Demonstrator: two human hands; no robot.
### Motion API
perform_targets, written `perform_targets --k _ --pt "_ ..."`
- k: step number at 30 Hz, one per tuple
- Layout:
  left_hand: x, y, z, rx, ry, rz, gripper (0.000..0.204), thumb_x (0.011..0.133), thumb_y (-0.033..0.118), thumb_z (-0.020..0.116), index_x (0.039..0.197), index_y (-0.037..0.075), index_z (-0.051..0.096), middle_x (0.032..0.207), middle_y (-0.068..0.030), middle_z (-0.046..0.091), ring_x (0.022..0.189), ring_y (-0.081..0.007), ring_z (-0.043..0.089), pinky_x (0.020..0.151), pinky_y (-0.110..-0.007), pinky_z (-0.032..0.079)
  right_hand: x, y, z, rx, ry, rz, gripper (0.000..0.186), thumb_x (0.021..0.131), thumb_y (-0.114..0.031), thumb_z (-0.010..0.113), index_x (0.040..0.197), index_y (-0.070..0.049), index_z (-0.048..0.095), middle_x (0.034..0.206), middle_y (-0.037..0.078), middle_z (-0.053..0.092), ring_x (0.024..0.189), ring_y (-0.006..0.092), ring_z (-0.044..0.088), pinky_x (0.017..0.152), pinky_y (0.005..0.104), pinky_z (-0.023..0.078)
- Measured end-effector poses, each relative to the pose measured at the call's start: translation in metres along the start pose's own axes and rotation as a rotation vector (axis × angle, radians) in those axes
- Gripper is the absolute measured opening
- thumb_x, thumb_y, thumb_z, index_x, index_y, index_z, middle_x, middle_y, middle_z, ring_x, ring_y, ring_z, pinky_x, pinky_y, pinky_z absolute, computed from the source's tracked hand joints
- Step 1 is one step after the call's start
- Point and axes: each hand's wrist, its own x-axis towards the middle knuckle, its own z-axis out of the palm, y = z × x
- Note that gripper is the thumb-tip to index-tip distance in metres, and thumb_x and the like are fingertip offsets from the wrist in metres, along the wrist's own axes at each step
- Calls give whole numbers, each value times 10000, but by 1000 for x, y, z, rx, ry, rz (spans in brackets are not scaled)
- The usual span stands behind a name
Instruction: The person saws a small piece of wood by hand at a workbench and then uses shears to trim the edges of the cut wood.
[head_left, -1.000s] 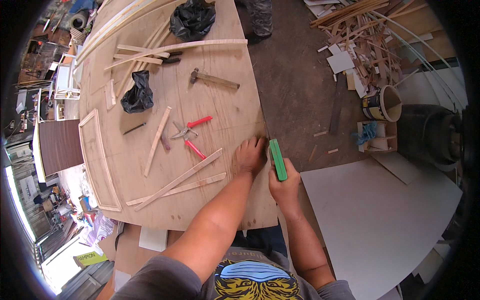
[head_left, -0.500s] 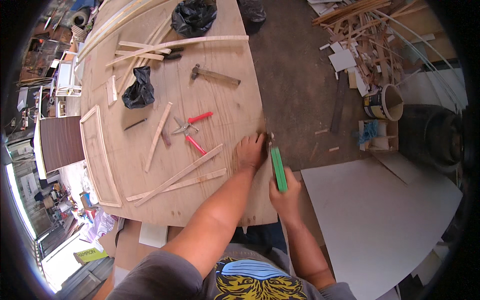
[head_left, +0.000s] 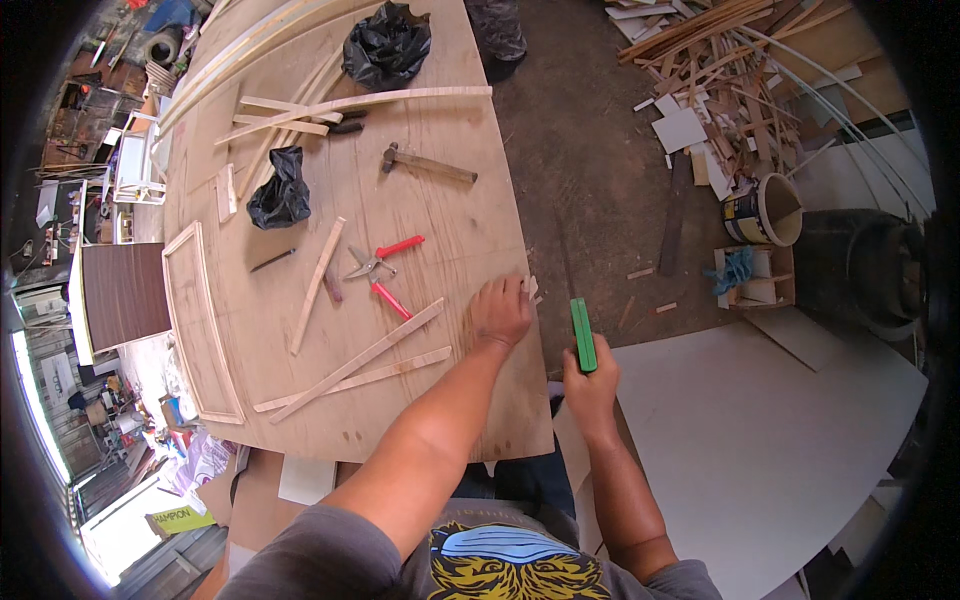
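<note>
At the right edge of the plywood table [head_left: 400,225], my left hand [head_left: 500,313] presses down with its fingers closed on a small pale wood piece [head_left: 532,289], whose end juts past the edge. My right hand [head_left: 592,385] grips the green handle of a handsaw [head_left: 584,335]. The saw's thin dark blade points away over the floor, apart from the wood. Left of my left hand lie red-handled pruning shears [head_left: 385,270] and two crossed wood strips [head_left: 370,360]. Farther off is a hammer [head_left: 430,165] with a wooden handle.
Black plastic bags [head_left: 388,45], a pencil-like dark rod [head_left: 272,260] and a thin wooden frame [head_left: 200,320] are on the table. Scrap wood [head_left: 720,100], a bucket [head_left: 765,210] and a small box [head_left: 765,278] stand at right. A white panel [head_left: 750,430] lies beside my right arm.
The saw has moved right, away from the wood at the table edge, with my right hand. My left hand stays at the edge, and the wood piece's end now shows beside its fingers.
</note>
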Motion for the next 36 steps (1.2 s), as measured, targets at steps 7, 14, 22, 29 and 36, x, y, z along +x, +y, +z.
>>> perform_targets --k 7,14,22,29,36 --pt "-3 -4 -22 -68 -16 121 273 877 329 693 1053 125 648 1029 -110 659 937 -326 649 776 -457 519 -8 1 5 106 -2 -19 200 869 -80 713 1027 7 628 787 199 662 721 289 691 674 389 520" --pt "8 -4 -31 -138 -181 -53 290 900 266 685 1134 94 669 1096 -142 672 965 -344 657 813 -470 533 -14 23 8 189 34 -22 194 859 -61 719 1014 18 632 786 156 653 715 205 637 680 368 509" --pt "36 -15 -42 -449 -35 -160 316 959 271 662 1140 17 713 915 -186 697 788 -317 668 742 -413 515 -18 0 -7 161 82 -7 157 870 -16 703 1012 22 648 840 53 640 782 122 590 709 302 490" --pt "39 -39 -52 -600 25 -365 326 1022 283 601 1118 -18 681 878 -162 683 809 -273 676 780 -384 516 -29 -4 -5 195 157 -77 169 868 -55 697 1009 23 647 798 103 630 750 167 587 709 345 492" --pt "10 -57 -64 -1126 107 -667 290 1056 187 555 1274 3 504 999 -102 660 820 -185 700 640 -330 615 -40 -13 -2 220 137 -59 153 864 -58 701 982 23 644 799 97 632 753 162 585 713 338 489"
